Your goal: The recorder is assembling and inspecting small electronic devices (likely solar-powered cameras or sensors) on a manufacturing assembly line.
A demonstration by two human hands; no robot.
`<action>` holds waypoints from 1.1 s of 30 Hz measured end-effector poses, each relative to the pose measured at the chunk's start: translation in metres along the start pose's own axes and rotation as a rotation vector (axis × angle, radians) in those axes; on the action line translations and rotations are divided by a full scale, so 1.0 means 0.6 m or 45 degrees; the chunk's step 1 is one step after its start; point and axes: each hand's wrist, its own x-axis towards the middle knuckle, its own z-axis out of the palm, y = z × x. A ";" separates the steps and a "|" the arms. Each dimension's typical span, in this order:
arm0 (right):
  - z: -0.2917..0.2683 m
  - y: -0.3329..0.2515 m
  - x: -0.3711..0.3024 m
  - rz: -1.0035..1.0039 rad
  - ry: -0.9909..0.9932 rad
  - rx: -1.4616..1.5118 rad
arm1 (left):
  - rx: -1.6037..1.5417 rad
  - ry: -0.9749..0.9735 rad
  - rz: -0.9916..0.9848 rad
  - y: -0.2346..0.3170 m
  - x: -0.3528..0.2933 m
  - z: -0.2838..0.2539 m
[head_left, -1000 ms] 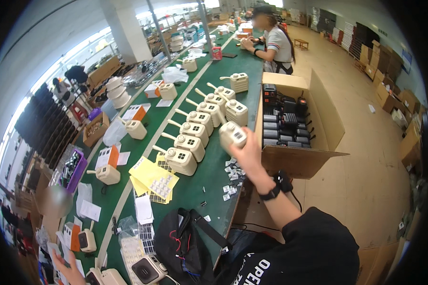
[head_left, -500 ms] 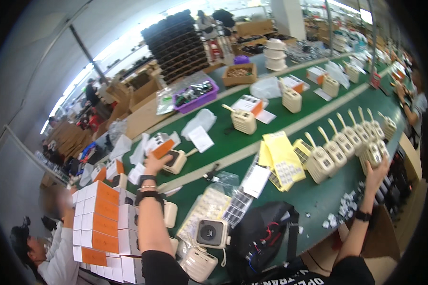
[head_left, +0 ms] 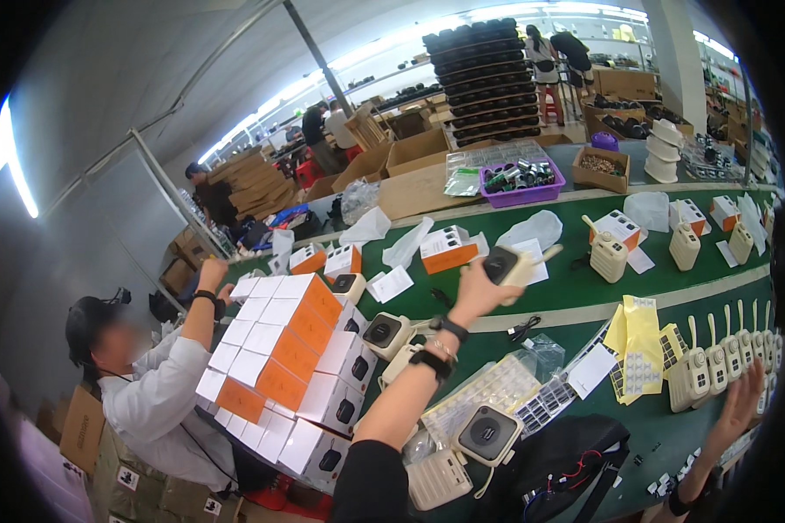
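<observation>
My left hand [head_left: 481, 292] is closed round a cream boxy device [head_left: 508, 266] with a dark front panel and a short strap, holding it over the green conveyor belt [head_left: 576, 296]. At the right, my right hand [head_left: 740, 405] has its fingers stretched out, close to a row of similar cream devices [head_left: 691, 376] standing upright with straps up. The hand partly hides the end of that row. Nearer me lie another cream device [head_left: 488, 433] with a dark round grille and one showing its ribbed side [head_left: 439, 479].
White-and-orange boxes [head_left: 279, 340] are stacked at the left, beside a co-worker [head_left: 161, 375] in white. A black bag [head_left: 576, 462] with red wires, yellow sticker sheets [head_left: 641, 349] and a black cable [head_left: 523, 329] lie on the bench. A purple basket [head_left: 522, 193] stands beyond the belt.
The view has swung left. My left hand has taken hold of the cream device on the belt and lifted it. My right hand has let go of a device by the row.
</observation>
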 end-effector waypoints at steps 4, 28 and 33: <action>0.099 -0.174 -0.043 0.128 -0.697 0.592 | -0.323 0.010 0.402 0.159 -0.162 -0.039; 0.103 -0.370 -0.124 0.891 -1.836 1.558 | -1.319 -0.339 0.179 0.184 -0.403 -0.202; 0.124 -0.343 -0.139 0.957 -1.815 1.564 | -1.372 -0.238 0.022 0.191 -0.404 -0.187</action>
